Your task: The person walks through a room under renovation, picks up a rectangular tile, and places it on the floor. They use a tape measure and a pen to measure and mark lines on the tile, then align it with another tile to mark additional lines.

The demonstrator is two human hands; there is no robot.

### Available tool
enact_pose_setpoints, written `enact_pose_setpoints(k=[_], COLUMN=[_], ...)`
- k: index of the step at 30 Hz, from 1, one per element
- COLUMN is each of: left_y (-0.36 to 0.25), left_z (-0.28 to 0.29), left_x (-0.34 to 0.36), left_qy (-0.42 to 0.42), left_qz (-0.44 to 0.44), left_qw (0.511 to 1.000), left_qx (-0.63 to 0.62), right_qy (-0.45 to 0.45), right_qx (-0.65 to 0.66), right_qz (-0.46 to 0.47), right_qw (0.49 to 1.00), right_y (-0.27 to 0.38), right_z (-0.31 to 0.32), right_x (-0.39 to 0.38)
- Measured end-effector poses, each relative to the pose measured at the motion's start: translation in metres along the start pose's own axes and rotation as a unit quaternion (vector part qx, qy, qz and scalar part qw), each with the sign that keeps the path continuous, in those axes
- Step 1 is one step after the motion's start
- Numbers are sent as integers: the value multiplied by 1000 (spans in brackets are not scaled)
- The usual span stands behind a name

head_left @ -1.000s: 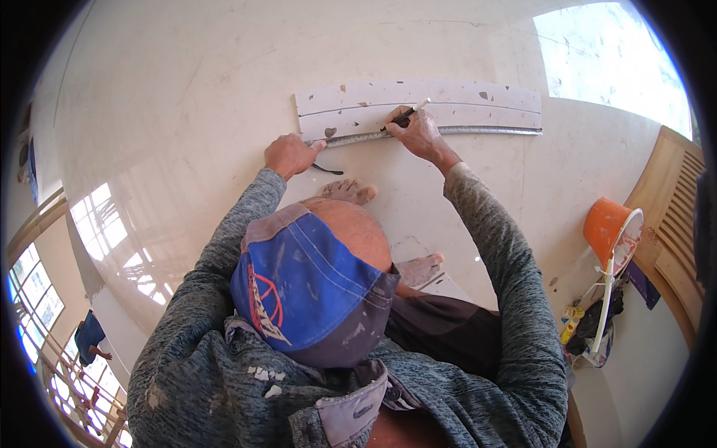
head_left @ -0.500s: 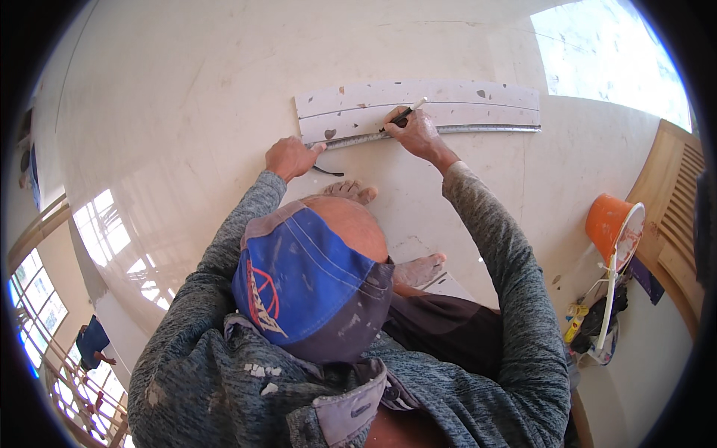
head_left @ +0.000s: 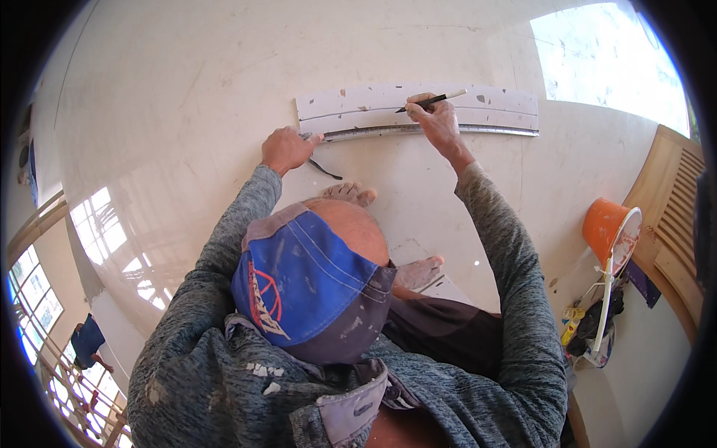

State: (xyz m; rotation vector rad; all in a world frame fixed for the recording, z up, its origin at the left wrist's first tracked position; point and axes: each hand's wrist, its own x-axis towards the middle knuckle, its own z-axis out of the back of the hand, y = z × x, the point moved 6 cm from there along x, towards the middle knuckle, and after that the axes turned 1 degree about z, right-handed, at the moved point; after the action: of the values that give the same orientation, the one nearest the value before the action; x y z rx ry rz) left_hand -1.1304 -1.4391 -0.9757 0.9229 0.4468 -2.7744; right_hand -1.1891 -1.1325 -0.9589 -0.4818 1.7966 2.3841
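A long white speckled board (head_left: 351, 102) lies on the pale floor, with a dark line running along its length. The silver tape measure (head_left: 373, 132) stretches along the board's near edge. My left hand (head_left: 287, 150) is closed on the tape's left end, and a black strap (head_left: 326, 171) hangs beside it. Over the middle of the board, my right hand (head_left: 439, 125) pinches a black-and-white marker pen (head_left: 442, 98). The pen's dark tip points left, close to the line; whether it touches the board I cannot tell.
At the right stands an orange bucket (head_left: 603, 228) with a whitish rim. Bags and a yellow item (head_left: 573, 326) lie beside it, near a slatted wooden panel (head_left: 672, 201). Bare feet (head_left: 351, 193) rest on the floor close to the board. Another person (head_left: 88, 342) is at the far left.
My right hand has moved right and slightly away with the marker pen, off the tape and onto the board. The pen now lies flatter. My left hand has shifted slightly left and away.
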Motion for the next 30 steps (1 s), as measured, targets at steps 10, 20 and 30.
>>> enact_pose_setpoints(k=[10, 20, 30], left_y=[-13, -12, -15], left_z=[18, 14, 16], left_x=[13, 18, 18], left_qy=[-30, -4, -10], left_qz=[-18, 6, 30], left_qw=[999, 1000, 999], left_qx=[-2, 6, 22], right_qy=[-7, -8, 15], right_qx=[30, -2, -92], right_qz=[0, -8, -11], right_qw=[1000, 1000, 996], right_y=[7, 8, 10], right_z=[14, 7, -28], right_x=[5, 6, 9])
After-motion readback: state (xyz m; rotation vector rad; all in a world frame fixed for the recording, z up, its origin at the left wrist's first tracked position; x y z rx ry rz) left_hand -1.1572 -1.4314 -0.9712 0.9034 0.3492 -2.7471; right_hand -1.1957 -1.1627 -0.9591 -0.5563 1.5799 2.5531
